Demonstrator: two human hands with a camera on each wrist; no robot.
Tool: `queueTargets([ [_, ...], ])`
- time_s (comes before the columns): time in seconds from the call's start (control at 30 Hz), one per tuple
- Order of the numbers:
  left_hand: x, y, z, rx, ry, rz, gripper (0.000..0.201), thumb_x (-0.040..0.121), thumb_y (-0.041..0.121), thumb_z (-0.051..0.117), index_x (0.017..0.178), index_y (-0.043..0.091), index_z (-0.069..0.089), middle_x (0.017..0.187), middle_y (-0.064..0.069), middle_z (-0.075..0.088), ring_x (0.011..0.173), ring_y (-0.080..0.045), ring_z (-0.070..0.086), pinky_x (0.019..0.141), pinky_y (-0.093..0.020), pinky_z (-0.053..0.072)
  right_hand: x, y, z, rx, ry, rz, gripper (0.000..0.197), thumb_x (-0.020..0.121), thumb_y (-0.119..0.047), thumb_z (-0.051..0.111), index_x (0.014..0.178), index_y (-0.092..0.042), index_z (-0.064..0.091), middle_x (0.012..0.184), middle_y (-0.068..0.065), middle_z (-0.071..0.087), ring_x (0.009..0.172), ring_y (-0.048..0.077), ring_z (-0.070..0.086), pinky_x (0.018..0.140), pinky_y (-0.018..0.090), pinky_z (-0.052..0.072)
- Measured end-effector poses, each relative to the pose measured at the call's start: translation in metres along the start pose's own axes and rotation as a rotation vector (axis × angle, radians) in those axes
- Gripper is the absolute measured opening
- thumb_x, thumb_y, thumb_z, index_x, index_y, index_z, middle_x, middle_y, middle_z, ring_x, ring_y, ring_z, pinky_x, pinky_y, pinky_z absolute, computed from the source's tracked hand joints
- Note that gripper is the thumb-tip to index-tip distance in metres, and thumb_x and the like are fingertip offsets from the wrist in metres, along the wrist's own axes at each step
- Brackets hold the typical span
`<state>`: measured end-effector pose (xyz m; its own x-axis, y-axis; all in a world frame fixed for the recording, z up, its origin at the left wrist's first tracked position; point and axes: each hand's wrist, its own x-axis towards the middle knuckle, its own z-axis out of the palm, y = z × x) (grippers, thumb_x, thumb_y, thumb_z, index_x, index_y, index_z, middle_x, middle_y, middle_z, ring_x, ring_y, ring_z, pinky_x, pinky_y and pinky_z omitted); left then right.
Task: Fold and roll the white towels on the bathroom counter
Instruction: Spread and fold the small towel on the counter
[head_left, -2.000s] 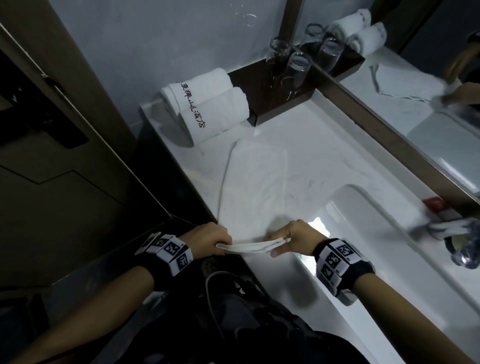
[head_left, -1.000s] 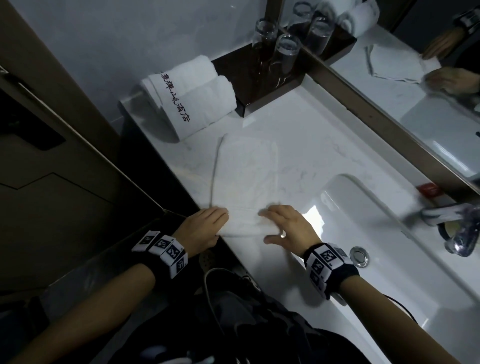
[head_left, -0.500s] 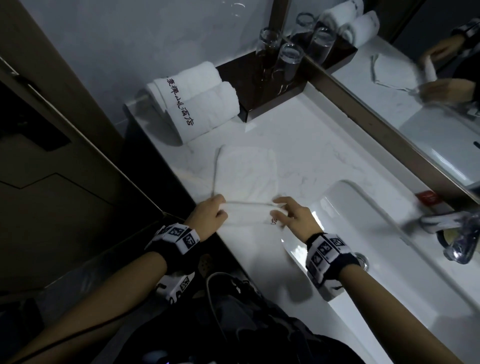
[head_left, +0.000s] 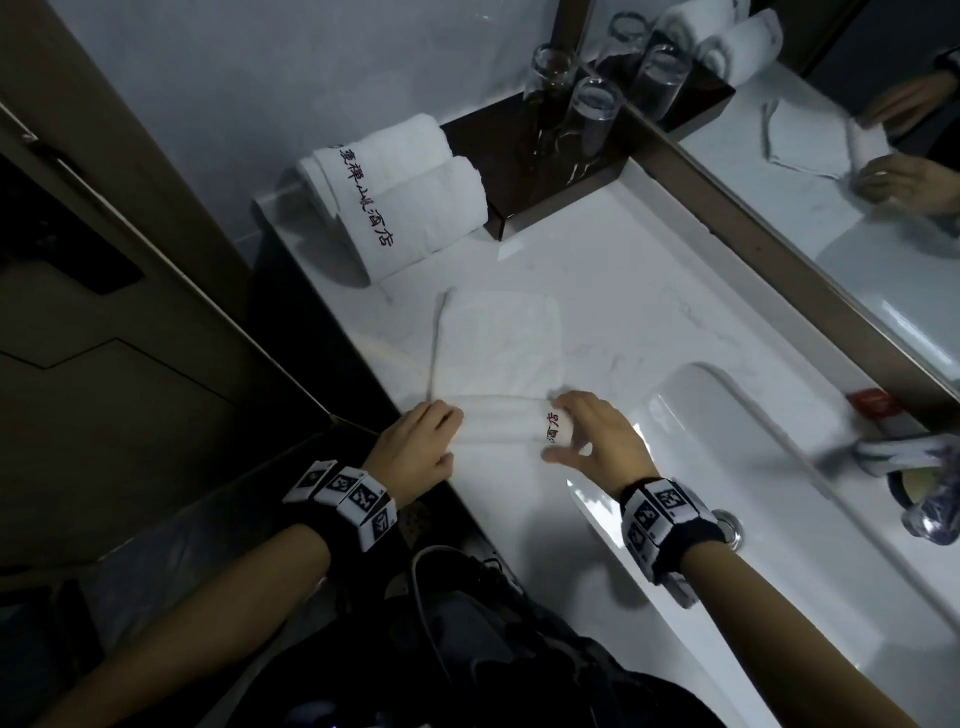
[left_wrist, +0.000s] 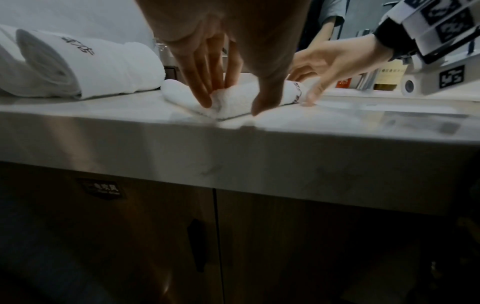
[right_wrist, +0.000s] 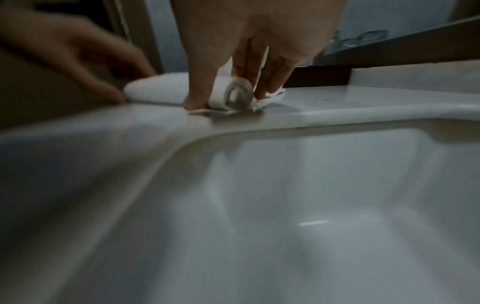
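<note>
A white towel (head_left: 501, 343) lies flat on the marble counter (head_left: 649, 291), with its near end rolled into a tight tube (head_left: 498, 423). My left hand (head_left: 449, 431) grips the tube's left end, fingers over the top and thumb in front (left_wrist: 231, 102). At the right end my right hand (head_left: 558, 431) holds the tube, beside the dark embroidered lettering. In the right wrist view the spiral end of the roll (right_wrist: 237, 96) sits between thumb and fingers (right_wrist: 228, 98). Two finished rolled towels (head_left: 405, 208) lie at the back left.
A dark tray (head_left: 545, 176) holding upturned glasses (head_left: 592, 114) stands against the mirror (head_left: 857, 234). The white sink basin (head_left: 769, 519) opens just right of my right hand, with the faucet (head_left: 893, 452) at far right. The counter's front edge (left_wrist: 233, 148) is close under my hands.
The towel's near edge was lifted, laid over and rolled away from the counter front. The tube is thicker now and shows lettering at its right end. Both hands moved forward with it.
</note>
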<state>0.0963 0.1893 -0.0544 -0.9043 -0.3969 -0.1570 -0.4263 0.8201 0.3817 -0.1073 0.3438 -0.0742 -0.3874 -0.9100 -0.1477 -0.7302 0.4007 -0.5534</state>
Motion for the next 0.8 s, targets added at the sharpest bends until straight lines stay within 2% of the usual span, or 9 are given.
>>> queueTargets([
  [0.07, 0.001, 0.003, -0.001, 0.067, 0.034, -0.007, 0.046, 0.055, 0.010, 0.080, 0.098, 0.008, 0.066, 0.091, -0.006, 0.067, 0.081, -0.019, 0.065, 0.065, -0.020, 0.052, -0.005, 0.005, 0.000, -0.046, 0.019, -0.043, 0.053, 0.075, -0.025, 0.076, 0.123, -0.014, 0.056, 0.126, 0.001, 0.058, 0.112, 0.021, 0.055, 0.103, 0.031, 0.037],
  [0.2, 0.009, 0.000, -0.002, -0.071, -0.033, -0.114, 0.043, 0.088, 0.012, 0.049, 0.131, 0.008, 0.044, 0.126, -0.010, 0.051, 0.118, -0.021, 0.046, 0.097, -0.034, 0.042, -0.004, 0.006, 0.001, 0.074, 0.135, -0.002, 0.039, 0.076, -0.018, 0.074, 0.114, -0.017, 0.063, 0.105, -0.008, 0.062, 0.107, 0.018, 0.055, 0.094, 0.022, 0.035],
  [0.3, 0.008, -0.007, -0.008, -0.159, -0.050, -0.123, 0.035, 0.088, 0.014, 0.050, 0.122, 0.007, 0.052, 0.118, -0.012, 0.057, 0.110, -0.025, 0.051, 0.092, -0.036, 0.042, -0.002, 0.003, -0.002, 0.178, 0.126, 0.090, 0.035, 0.074, -0.021, 0.075, 0.107, -0.023, 0.065, 0.101, -0.008, 0.061, 0.098, 0.007, 0.050, 0.084, 0.005, 0.030],
  [0.37, 0.005, -0.012, -0.013, -0.296, -0.050, -0.147, 0.024, 0.086, 0.015, 0.055, 0.109, 0.009, 0.059, 0.101, -0.010, 0.063, 0.096, -0.028, 0.058, 0.083, -0.033, 0.045, -0.004, 0.003, -0.005, 0.257, 0.065, 0.161, 0.028, 0.075, -0.023, 0.073, 0.100, -0.033, 0.063, 0.091, -0.010, 0.060, 0.086, 0.003, 0.052, 0.074, -0.001, 0.033],
  [0.43, 0.003, -0.018, -0.018, -0.476, -0.073, -0.224, 0.012, 0.084, 0.016, 0.058, 0.095, 0.012, 0.061, 0.081, -0.006, 0.063, 0.080, -0.024, 0.061, 0.076, -0.030, 0.048, -0.007, 0.002, -0.004, 0.363, 0.008, 0.235, 0.022, 0.079, -0.025, 0.068, 0.093, -0.040, 0.059, 0.081, -0.009, 0.059, 0.079, 0.005, 0.058, 0.065, 0.001, 0.038],
  [0.5, 0.003, -0.019, -0.019, -0.580, -0.080, -0.239, 0.010, 0.085, 0.015, 0.059, 0.095, 0.013, 0.061, 0.082, -0.006, 0.061, 0.076, -0.021, 0.058, 0.074, -0.029, 0.048, -0.007, 0.001, -0.001, 0.483, 0.029, 0.310, 0.016, 0.083, -0.027, 0.066, 0.096, -0.029, 0.057, 0.080, 0.001, 0.065, 0.078, 0.013, 0.061, 0.061, 0.001, 0.039],
  [0.63, 0.012, -0.016, -0.015, -0.325, 0.069, -0.147, 0.028, 0.089, 0.007, 0.052, 0.117, 0.004, 0.054, 0.114, -0.015, 0.053, 0.104, -0.028, 0.049, 0.094, -0.037, 0.041, 0.004, -0.010, 0.004, 0.559, 0.100, 0.450, 0.025, 0.086, -0.034, 0.061, 0.095, -0.015, 0.050, 0.078, 0.009, 0.067, 0.068, 0.019, 0.062, 0.059, 0.012, 0.045],
  [0.7, 0.015, -0.013, -0.014, -0.233, 0.114, -0.080, 0.029, 0.087, -0.001, 0.050, 0.115, 0.001, 0.057, 0.117, -0.016, 0.053, 0.107, -0.030, 0.048, 0.096, -0.038, 0.038, 0.012, -0.012, 0.005, 0.470, 0.091, 0.490, 0.027, 0.088, -0.037, 0.058, 0.096, -0.013, 0.048, 0.074, 0.004, 0.064, 0.074, 0.024, 0.061, 0.068, 0.029, 0.047],
  [0.8, 0.010, -0.006, -0.009, -0.128, 0.153, 0.037, 0.028, 0.079, -0.006, 0.054, 0.106, -0.004, 0.062, 0.111, -0.020, 0.061, 0.102, -0.032, 0.058, 0.094, -0.040, 0.044, 0.018, -0.015, 0.004, 0.310, 0.075, 0.524, 0.028, 0.088, -0.041, 0.055, 0.094, -0.015, 0.047, 0.074, -0.002, 0.060, 0.077, 0.024, 0.058, 0.064, 0.030, 0.042],
])
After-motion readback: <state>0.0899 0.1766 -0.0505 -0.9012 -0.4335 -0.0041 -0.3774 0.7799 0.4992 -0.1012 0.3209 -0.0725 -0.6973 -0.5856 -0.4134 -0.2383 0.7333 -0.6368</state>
